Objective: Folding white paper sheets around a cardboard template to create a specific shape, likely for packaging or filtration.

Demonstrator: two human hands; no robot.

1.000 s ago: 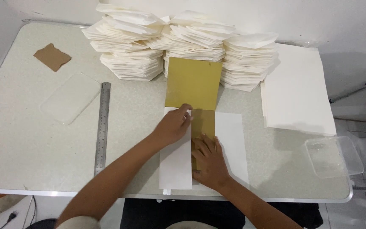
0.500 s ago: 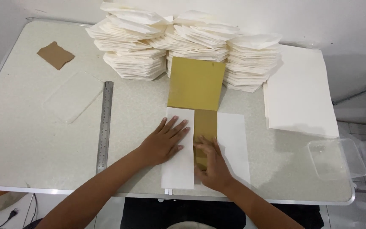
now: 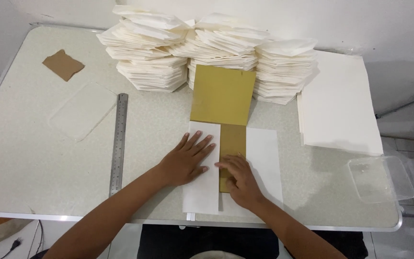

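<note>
White paper sheet [image 3: 202, 187] at near edge of the pale speckled table [image 3: 34, 158], folded over a mustard-yellow flat card template [image 3: 222, 96] that runs away from the person. Judgement: paper is light, thin, limp, creases easily, likely slides on the card; best held by flat palm pressure on the flap, not pinched at an edge.

Left hand [image 3: 188, 160]: palm down, fingers spread, pressing the left flap flat, forearm in from near-left. Right hand [image 3: 238, 180]: fingers together, tips on the exposed card strip beside the flap edge, pinching nothing.

Left: steel ruler [image 3: 119, 144]. Right: clear plastic tub [image 3: 382, 178], flat white sheet pile [image 3: 339, 105]. Far: stacks of folded cream paper pieces [image 3: 216, 45], brown card scrap [image 3: 63, 64].
</note>
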